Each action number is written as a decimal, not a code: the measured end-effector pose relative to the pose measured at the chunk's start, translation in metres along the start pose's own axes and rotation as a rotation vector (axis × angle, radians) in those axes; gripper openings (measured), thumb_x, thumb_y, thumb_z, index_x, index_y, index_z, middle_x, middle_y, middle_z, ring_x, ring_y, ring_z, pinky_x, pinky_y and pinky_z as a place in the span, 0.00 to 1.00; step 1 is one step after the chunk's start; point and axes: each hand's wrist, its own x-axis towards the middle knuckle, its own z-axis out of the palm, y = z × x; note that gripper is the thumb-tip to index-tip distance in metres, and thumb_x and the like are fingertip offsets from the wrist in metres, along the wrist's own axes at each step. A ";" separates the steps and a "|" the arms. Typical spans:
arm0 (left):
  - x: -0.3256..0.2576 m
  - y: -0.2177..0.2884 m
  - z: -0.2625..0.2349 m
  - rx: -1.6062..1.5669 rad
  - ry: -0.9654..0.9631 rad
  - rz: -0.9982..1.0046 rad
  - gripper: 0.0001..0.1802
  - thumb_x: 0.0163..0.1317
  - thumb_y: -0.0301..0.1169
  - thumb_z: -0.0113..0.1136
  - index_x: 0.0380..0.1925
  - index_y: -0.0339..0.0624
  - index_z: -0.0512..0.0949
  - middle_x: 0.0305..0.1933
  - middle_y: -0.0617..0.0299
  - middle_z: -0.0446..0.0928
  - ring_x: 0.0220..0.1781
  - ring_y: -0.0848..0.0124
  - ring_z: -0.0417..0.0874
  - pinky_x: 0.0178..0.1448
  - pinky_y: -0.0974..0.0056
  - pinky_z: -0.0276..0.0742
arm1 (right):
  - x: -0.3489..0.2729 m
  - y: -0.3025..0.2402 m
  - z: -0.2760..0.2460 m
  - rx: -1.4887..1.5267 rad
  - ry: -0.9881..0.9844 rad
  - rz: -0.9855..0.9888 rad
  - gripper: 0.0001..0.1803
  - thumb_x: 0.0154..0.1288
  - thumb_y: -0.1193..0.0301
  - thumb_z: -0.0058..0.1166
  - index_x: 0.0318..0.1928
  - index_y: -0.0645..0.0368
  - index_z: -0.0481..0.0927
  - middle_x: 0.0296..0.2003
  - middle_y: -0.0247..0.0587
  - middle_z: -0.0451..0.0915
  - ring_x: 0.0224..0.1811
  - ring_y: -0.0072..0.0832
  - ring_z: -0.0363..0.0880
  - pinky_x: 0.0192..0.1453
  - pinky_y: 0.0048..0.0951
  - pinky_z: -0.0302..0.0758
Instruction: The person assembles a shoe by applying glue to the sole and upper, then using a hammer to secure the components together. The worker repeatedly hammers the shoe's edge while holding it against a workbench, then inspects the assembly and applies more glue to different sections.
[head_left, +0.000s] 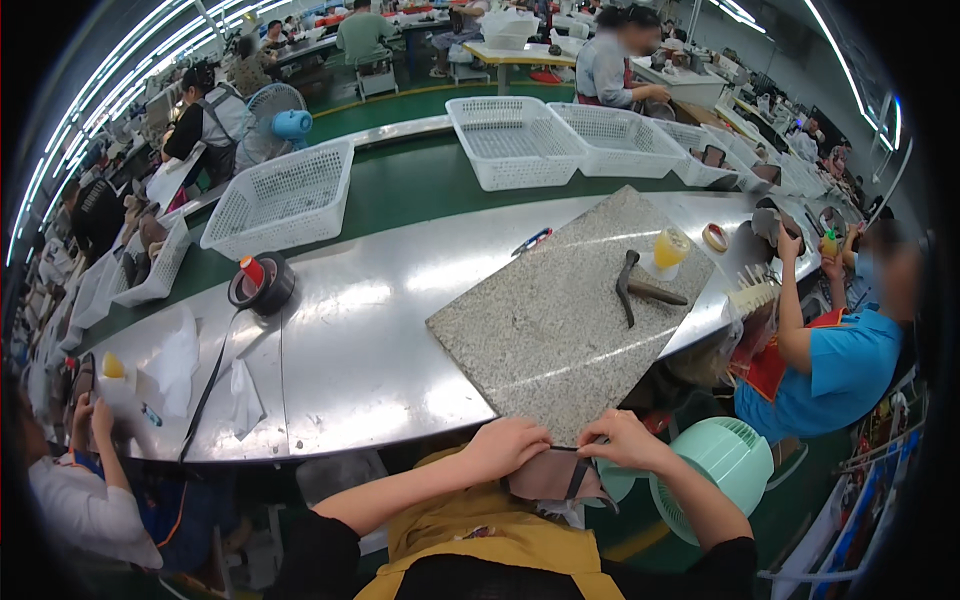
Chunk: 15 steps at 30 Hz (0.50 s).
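Observation:
At the near corner of a speckled stone slab (540, 340), both hands pinch the upper edge of a pinkish-brown shoe upper (540, 475) with a dark band. It hangs below the table edge, in front of my yellow apron (440, 520). My left hand (510, 443) is closed at its left end, fingers bent over the edge. With thumb and fingertips together, my right hand (628, 441) grips the right end. Farther up the slab lie a hammer (628, 290) with a wooden handle and a small container of yellow stuff (670, 248).
A red-and-blue cutter (532, 241) and a tape roll (715, 237) flank the slab. A black reel (270, 290) trails a strap at left. White baskets (285, 205) line the far side. A mint-green fan (715, 470) stands close by my right forearm. Co-workers (840, 350) sit on both sides.

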 end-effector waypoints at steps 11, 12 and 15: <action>-0.003 -0.005 0.005 -0.008 0.037 0.002 0.09 0.64 0.37 0.53 0.38 0.47 0.78 0.34 0.59 0.75 0.40 0.60 0.78 0.43 0.59 0.75 | 0.001 0.003 0.005 -0.015 0.002 -0.011 0.12 0.56 0.56 0.61 0.35 0.48 0.84 0.31 0.31 0.83 0.42 0.34 0.74 0.54 0.36 0.64; -0.003 -0.001 0.005 -0.007 0.039 -0.001 0.09 0.64 0.37 0.53 0.38 0.47 0.79 0.34 0.59 0.75 0.40 0.60 0.78 0.43 0.59 0.75 | -0.002 0.007 0.007 -0.025 0.017 -0.020 0.12 0.56 0.56 0.61 0.35 0.48 0.84 0.31 0.32 0.82 0.42 0.35 0.74 0.54 0.37 0.64; -0.005 0.000 0.008 -0.009 0.018 -0.033 0.09 0.64 0.38 0.54 0.38 0.48 0.79 0.34 0.60 0.75 0.41 0.60 0.78 0.43 0.59 0.75 | -0.005 0.007 0.008 0.015 0.013 -0.053 0.12 0.56 0.56 0.61 0.36 0.48 0.85 0.29 0.34 0.81 0.42 0.35 0.73 0.55 0.37 0.64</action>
